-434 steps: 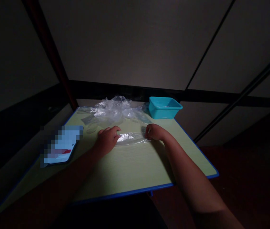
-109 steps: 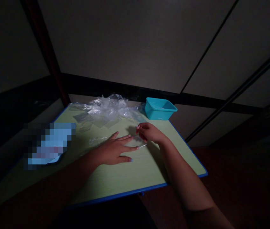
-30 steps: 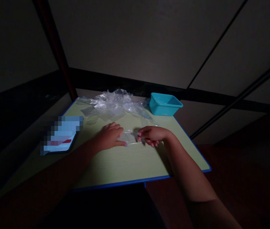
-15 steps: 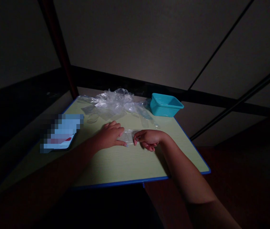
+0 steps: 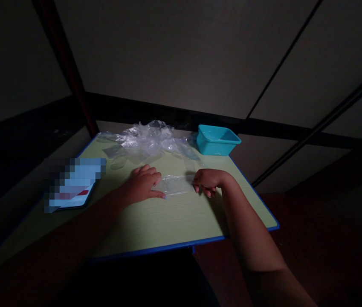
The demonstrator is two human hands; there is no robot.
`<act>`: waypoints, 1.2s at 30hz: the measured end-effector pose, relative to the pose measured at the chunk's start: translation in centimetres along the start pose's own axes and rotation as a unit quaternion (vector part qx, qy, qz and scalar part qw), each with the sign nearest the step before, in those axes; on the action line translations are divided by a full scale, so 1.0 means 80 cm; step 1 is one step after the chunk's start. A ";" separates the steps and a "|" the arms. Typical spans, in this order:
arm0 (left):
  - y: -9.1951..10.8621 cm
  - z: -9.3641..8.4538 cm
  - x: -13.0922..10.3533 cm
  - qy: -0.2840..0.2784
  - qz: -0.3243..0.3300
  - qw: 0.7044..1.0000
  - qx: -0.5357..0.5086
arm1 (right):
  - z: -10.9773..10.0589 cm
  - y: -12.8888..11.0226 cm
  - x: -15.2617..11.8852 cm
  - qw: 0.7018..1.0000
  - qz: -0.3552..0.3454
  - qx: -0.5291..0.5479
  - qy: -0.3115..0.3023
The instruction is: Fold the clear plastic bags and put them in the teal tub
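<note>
A clear, flat plastic bag [image 5: 177,184] lies on the pale table between my two hands. My left hand [image 5: 143,184] rests at its left end, thumb stretched out and apart from the bent fingers. At the right end, my right hand [image 5: 209,181] is turned inward at the wrist with its fingers curled onto the bag's edge. The exact grip of those fingertips is partly hidden. Behind both hands lies a crumpled pile of clear plastic bags [image 5: 149,138].
A turquoise plastic basket [image 5: 217,147] stands at the back right of the blue-edged table [image 5: 155,230]. On the left lies a phone [image 5: 78,185] with a lit, partly blurred screen. Dark wall panels [image 5: 168,55] rise close behind the table.
My right hand has moved right, away from my left hand, and more of the clear bag shows between them. The left hand keeps its pose. The whole view has shifted slightly.
</note>
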State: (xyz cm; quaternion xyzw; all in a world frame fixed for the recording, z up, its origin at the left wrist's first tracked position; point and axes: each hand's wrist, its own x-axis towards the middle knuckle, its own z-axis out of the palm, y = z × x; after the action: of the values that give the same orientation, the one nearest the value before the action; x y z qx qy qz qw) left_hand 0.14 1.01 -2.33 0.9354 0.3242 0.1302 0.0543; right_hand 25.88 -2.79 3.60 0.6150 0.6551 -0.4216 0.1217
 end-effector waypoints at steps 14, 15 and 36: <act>0.004 -0.003 -0.001 -0.002 -0.005 1.000 0.021 | -0.005 0.004 -0.003 0.992 0.090 -0.038 0.079; 0.004 -0.003 -0.001 -0.003 -0.005 1.000 0.024 | -0.006 0.004 -0.002 0.991 0.082 -0.035 0.102; -0.026 -0.030 -0.003 0.075 -0.213 0.970 0.091 | 0.080 -0.061 0.038 0.900 -0.296 -0.215 0.239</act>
State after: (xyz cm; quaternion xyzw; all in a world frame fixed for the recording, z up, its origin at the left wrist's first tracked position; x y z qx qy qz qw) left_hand -1.97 2.50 -0.44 0.8333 0.5298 0.1554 -0.0291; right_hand 18.51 -4.64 -0.43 0.4341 0.8909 -0.1276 -0.0394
